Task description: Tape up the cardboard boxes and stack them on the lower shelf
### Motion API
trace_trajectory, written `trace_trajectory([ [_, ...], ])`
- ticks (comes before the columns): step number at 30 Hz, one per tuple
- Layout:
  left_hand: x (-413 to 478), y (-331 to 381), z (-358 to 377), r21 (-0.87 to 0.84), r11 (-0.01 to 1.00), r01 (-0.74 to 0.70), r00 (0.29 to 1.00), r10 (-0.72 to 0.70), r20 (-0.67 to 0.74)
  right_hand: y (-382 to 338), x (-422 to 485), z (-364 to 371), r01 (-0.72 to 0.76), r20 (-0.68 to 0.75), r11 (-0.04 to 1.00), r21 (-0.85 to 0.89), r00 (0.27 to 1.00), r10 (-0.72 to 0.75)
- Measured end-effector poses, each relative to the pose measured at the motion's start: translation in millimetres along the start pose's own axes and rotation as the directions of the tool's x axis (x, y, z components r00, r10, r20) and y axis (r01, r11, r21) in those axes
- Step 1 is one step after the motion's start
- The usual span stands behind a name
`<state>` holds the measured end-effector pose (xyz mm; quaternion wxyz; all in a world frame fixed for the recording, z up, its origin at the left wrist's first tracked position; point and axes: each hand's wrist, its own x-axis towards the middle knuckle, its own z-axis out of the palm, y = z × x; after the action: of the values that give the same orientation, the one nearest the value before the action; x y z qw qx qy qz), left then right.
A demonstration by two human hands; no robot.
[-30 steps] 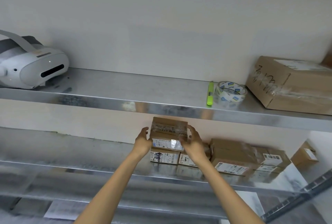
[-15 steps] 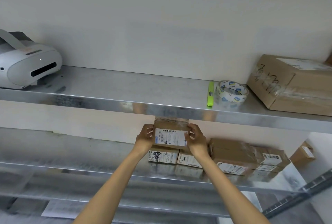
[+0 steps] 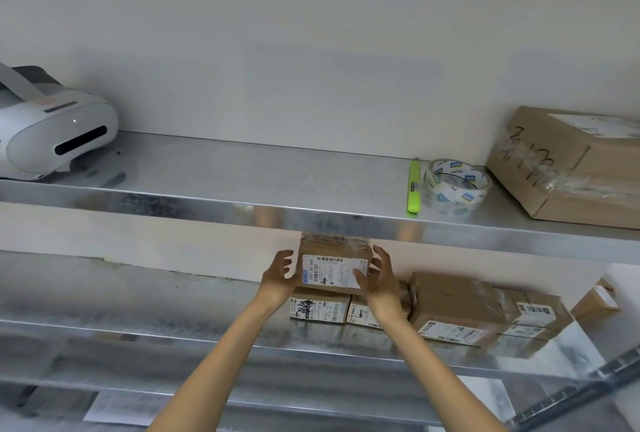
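A small taped cardboard box with a white barcode label sits on top of two small labelled boxes on the lower shelf, just under the upper shelf's front edge. My left hand is beside its left side, fingers spread and slightly off it. On the box's right side is my right hand, fingers loosely spread and thumb lying over the label's corner. Larger taped boxes stand to the right on the same shelf.
The upper shelf carries a white headset at the left, a green marker, a roll of clear tape and a big taped cardboard box at the right. The lower shelf's left half is bare metal.
The small box went from tilted in both hands to lying flat on the two lower boxes. Both hands have loosened their hold and their fingers have spread.
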<state>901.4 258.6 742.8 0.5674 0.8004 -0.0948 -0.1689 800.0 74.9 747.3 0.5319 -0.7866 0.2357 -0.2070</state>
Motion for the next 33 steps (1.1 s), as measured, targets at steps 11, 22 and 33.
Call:
trace_trajectory([
  [11, 7.6, -6.0, -1.5, 0.053, 0.997, 0.048, 0.998, -0.050, 0.042, 0.0, 4.9, -10.0, -0.072, -0.056, 0.997, 0.013, 0.996, 0.073],
  [22, -29.6, 41.2, -11.9, 0.051, 0.995, -0.080, 0.986, 0.086, -0.140, -43.7, -21.1, -38.7, 0.096, -0.087, 0.995, -0.031, 0.991, -0.098],
  [33, -170.7, 117.1, 21.9, 0.117, 0.901, -0.418, 0.878, 0.434, -0.203, -110.2, -131.7, -149.8, 0.291, 0.104, 0.957, -0.008, 0.952, -0.288],
])
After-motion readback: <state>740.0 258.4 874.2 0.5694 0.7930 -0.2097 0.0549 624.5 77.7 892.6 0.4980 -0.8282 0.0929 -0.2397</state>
